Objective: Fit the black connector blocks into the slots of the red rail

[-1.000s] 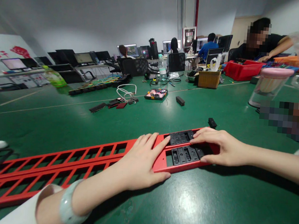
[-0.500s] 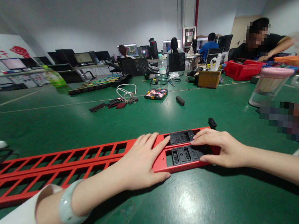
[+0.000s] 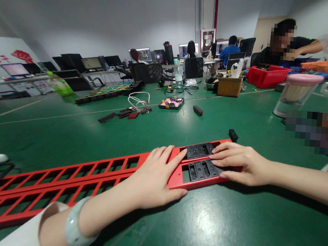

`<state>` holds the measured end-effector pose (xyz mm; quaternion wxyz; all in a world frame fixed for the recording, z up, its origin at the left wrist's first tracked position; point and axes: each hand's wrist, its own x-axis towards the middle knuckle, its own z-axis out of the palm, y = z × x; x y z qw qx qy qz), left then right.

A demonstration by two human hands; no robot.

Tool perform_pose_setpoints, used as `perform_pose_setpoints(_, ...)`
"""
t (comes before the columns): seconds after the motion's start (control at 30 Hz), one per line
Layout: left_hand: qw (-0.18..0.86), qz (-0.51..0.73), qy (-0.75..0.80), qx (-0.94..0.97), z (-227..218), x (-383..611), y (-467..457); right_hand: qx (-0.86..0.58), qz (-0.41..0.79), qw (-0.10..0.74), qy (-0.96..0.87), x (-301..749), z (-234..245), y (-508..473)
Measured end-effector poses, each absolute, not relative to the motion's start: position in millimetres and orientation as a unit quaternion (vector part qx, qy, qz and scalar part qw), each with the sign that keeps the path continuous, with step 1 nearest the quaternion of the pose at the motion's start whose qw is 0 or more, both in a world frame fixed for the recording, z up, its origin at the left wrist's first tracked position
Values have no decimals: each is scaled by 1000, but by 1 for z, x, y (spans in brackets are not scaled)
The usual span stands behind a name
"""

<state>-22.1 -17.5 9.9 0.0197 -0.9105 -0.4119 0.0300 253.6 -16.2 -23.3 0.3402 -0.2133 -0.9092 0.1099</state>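
A long red slotted frame [image 3: 120,165] lies across the green table, with two rows of openings. Black plastic blocks [image 3: 198,151] sit side by side in both rows at its right end. My left hand [image 3: 156,178] rests flat on the frame, fingers spread, thumb over the near edge, index fingertip beside the far row of blocks. At the right end, my right hand [image 3: 242,164] has its fingers bent over the near row and its thumb at the near rim, closed around a black block there, which it mostly hides. One loose black block [image 3: 233,135] lies just beyond the frame.
Farther back lie another dark block [image 3: 197,110], a small tray of parts [image 3: 171,103], dark red and black pieces [image 3: 124,114] and a white cable [image 3: 139,99]. A pink-lidded cup [image 3: 295,96] stands right. Beyond a red bin [image 3: 267,77], a co-worker leans over the table.
My right hand's fingers have shifted slightly down toward the near row, and more of them now lies over the blocks. My left hand and the frame have stayed put.
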Motion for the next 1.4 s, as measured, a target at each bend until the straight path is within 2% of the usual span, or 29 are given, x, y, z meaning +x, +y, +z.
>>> perform_pose_setpoints(0.63, 15, 21, -409, -912, 10, -23, -18, -204, 98, 296, -928, 261, -18, -17)
perform_pose_setpoints(0.83, 10, 24, -410, -912, 12, -22, -19, -385, 14, 381, -841, 286, -25, 14)
perform_pose_setpoints(1.0, 7, 28, -411, -911, 14, -22, -20, -450, -45, 334, -827, 308, -46, 46)
perform_pose_setpoints(1.17, 10, 30, -409, -912, 14, -22, -20, -462, -14, 280, -841, 318, -49, 53)
perform_pose_setpoints(1.4, 20, 40, -407, -912, 14, -22, -19, -424, 92, 249, -866, 324, -45, 55)
